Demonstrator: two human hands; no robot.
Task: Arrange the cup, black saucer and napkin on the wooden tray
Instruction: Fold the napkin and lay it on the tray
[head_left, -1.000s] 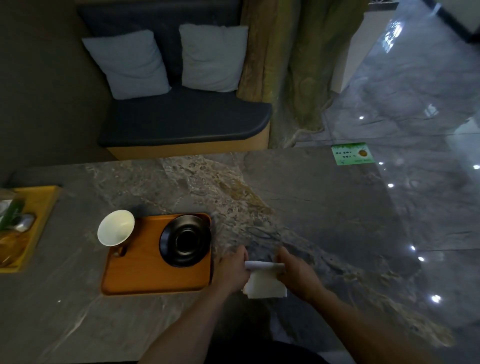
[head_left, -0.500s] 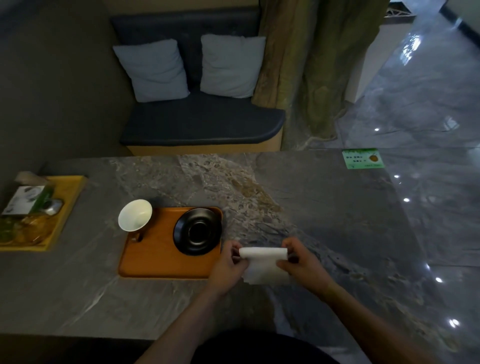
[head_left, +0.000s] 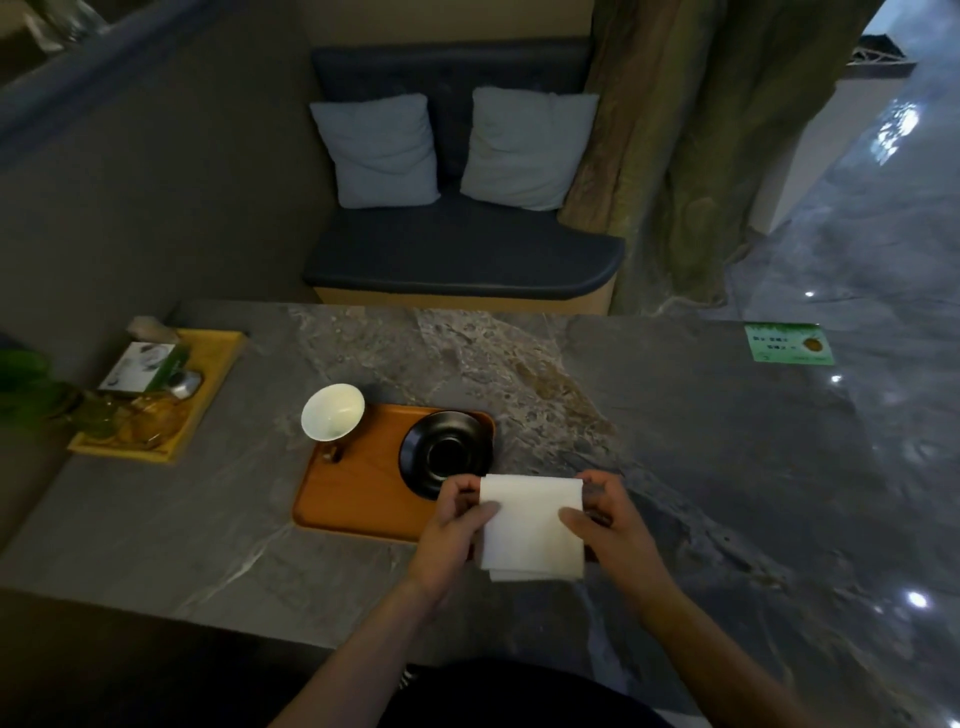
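Both hands up on the white napkin (head_left: 530, 525), folded flat and held between them over the stone table (head_left: 727, 441). Left hand (head_left: 452, 530) pinching the left edge, thumb on top; right hand (head_left: 608, 519) pinching the right edge the same way. Just beyond the left hand, black saucer (head_left: 447, 451) sitting on the wooden tray (head_left: 358, 493), right end. Farther left, white cup (head_left: 332, 411) standing at the tray's far left corner. Well left of everything, a yellow tray (head_left: 218, 364) of small items.
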